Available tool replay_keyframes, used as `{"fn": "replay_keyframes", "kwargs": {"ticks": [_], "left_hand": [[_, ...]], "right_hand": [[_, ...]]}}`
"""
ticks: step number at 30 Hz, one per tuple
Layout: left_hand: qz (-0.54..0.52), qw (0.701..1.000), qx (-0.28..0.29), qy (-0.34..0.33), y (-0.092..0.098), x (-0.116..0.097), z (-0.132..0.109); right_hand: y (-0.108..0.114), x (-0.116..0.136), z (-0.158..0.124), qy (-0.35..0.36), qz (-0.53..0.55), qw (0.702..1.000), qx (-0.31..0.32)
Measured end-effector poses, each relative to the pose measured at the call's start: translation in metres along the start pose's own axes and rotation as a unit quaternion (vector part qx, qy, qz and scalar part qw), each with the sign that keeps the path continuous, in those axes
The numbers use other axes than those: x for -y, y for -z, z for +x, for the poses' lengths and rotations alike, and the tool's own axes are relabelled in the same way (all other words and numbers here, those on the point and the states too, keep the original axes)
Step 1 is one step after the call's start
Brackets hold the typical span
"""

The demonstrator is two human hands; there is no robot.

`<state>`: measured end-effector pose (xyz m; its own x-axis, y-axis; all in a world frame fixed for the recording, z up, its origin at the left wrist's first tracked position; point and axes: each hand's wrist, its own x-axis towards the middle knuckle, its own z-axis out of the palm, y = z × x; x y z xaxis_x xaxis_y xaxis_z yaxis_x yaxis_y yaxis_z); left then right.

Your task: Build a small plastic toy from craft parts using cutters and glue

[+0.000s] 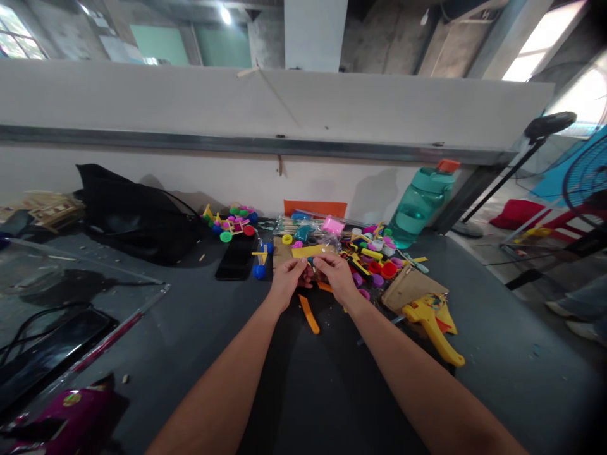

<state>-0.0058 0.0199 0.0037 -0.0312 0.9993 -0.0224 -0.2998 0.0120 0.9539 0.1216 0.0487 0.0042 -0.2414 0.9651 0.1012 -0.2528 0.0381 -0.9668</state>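
Observation:
My left hand (287,281) and my right hand (337,277) meet over the middle of the dark table, fingertips pinched together. Between them shows a small dark blue-green piece (310,260), mostly covered by the fingers, so its kind is unclear. Just beyond the fingers lies a yellow strip (310,251) on brown cardboard (281,250). An orange curved strip (309,314) rests on the table below my hands. Left of them stands a small assembly with blue wheels (259,270). Red and purple rings (389,270) are heaped beside my right hand.
A yellow glue gun (434,325) lies right of my right forearm. Behind it stands a teal water bottle (417,205). To the left are a phone (234,259), a black bag (137,218) and a clear plastic case (142,281). A white partition (213,101) borders the table's back.

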Motion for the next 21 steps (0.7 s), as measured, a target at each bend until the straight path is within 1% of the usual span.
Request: {"fn": "replay_keyframes", "kwargs": {"ticks": [4, 8, 11, 21], "left_hand": [[0.001, 1.0, 0.004, 0.002, 0.0, -0.0009, -0.0006], [-0.005, 1.0, -0.002, 0.007, -0.0003, -0.0005, -0.0003], [-0.005, 1.0, -0.004, 0.007, -0.0004, -0.0002, 0.0], [0.016, 1.0, -0.005, -0.007, -0.0018, 0.0011, -0.0005]], "right_hand": [[0.0001, -0.0002, -0.0001, 0.004, -0.003, 1.0, 0.004], [-0.0001, 0.0, -0.0007, -0.019, 0.008, 1.0, -0.001], [-0.0002, 0.0006, -0.001, -0.027, 0.006, 1.0, 0.007], [0.0009, 0.0007, -0.0012, -0.02, -0.005, 0.999, 0.024]]}}
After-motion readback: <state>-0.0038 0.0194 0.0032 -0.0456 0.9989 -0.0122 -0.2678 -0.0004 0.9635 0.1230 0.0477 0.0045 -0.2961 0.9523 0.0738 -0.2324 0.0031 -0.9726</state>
